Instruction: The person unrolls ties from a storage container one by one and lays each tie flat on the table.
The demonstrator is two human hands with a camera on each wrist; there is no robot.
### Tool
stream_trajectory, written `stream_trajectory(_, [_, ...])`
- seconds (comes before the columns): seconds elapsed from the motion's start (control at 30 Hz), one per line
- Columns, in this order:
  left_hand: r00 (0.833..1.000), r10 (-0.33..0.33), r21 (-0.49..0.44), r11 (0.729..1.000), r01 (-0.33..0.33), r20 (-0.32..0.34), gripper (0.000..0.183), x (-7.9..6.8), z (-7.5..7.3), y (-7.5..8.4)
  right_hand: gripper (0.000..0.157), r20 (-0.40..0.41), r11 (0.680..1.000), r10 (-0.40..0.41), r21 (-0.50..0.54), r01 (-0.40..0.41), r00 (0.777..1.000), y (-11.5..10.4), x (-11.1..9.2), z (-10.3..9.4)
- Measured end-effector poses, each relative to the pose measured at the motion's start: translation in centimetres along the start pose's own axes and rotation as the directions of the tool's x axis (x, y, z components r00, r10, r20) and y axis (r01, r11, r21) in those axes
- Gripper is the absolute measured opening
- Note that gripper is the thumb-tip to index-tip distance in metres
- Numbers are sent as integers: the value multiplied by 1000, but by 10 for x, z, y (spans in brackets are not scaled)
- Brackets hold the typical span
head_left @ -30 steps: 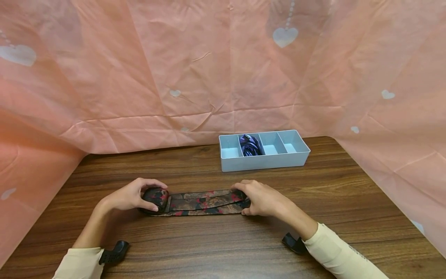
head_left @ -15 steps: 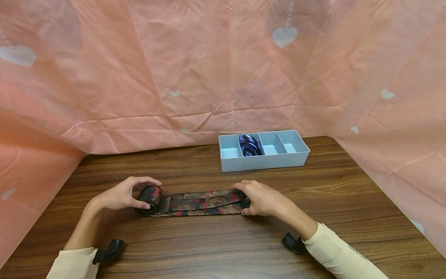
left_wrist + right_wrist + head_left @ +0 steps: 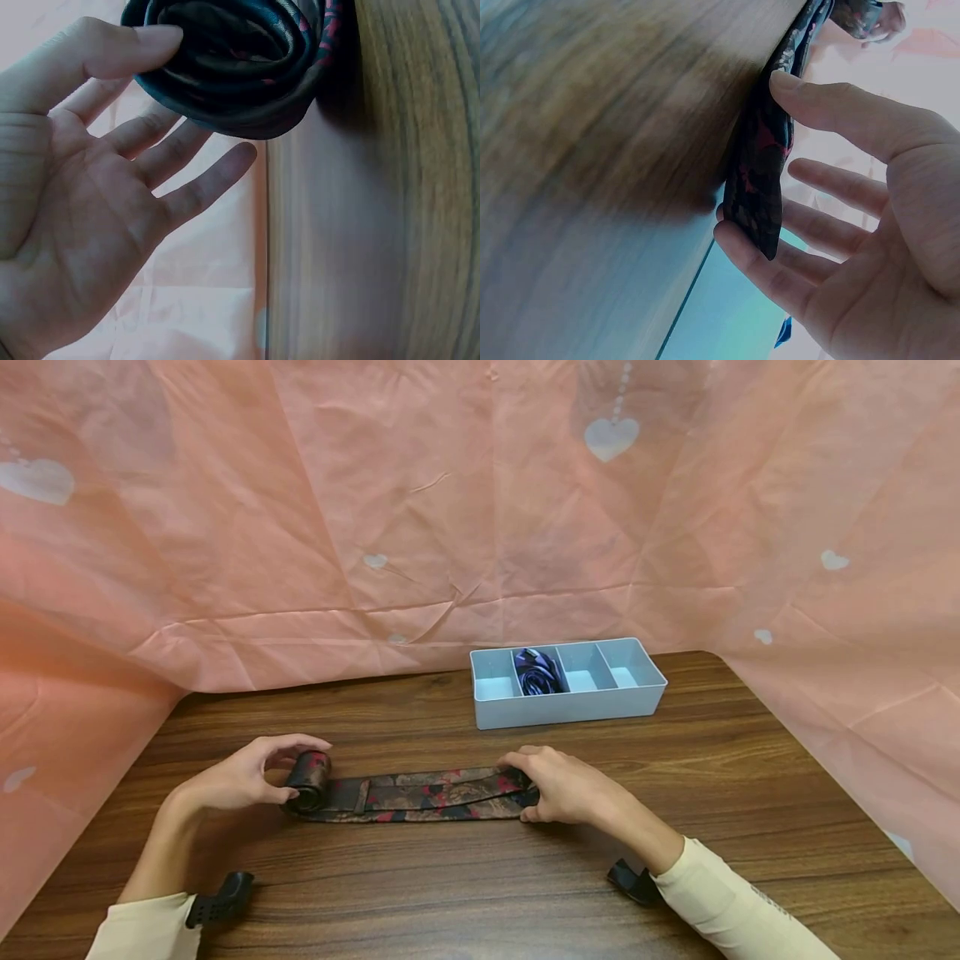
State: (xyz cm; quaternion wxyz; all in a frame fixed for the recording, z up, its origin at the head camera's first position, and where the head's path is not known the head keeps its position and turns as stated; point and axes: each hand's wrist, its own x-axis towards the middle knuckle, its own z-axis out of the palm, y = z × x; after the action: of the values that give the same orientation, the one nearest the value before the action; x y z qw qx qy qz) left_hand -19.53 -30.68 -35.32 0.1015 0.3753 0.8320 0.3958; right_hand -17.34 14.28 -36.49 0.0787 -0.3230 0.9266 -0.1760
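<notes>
A dark necktie (image 3: 442, 795) with red and brown flowers lies folded flat across the wooden table, its left end wound into a roll (image 3: 309, 779). My left hand (image 3: 240, 777) holds that roll between thumb and fingers. In the left wrist view the thumb presses on the coiled side of the roll (image 3: 232, 82), and some fingers pass behind it. At the other end my right hand (image 3: 566, 787) grips the tie's folded end. The right wrist view shows the thumb on top of the dark fabric (image 3: 757, 172), with a fingertip at its lower edge.
Behind the tie stands a light blue divided box (image 3: 570, 710). A rolled purple tie (image 3: 538, 675) sits in its second compartment from the left. Pink cloth (image 3: 480, 510) with white hearts hangs around the table (image 3: 450, 893) at the back and sides.
My left hand has shifted left with the roll, which has turned, and more flat tie shows between the roll and the keeper loop. The right hand has stayed in place.
</notes>
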Motion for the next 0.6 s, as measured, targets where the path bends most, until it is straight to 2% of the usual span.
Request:
stream_trajectory(0.2, [998, -57, 39, 998, 57, -1, 71, -9, -6, -2, 67, -2, 1000, 0, -5, 0, 1000, -1, 0, 1])
stream_trajectory(0.4, [994, -102, 104, 990, 97, 48, 70, -17, -14, -5, 68, 4, 1000, 15, -1, -15, 1000, -1, 1, 1])
stream_trajectory(0.5, [979, -185, 111, 978, 175, 84, 70, -19, -17, -6, 67, 2, 1000, 14, -4, -14, 1000, -1, 1, 1])
stream_trajectory(0.6, [951, -288, 86, 956, 280, 116, 68, -20, -19, -5, 67, 1, 1000, 11, -6, -11, 1000, -1, 0, 1])
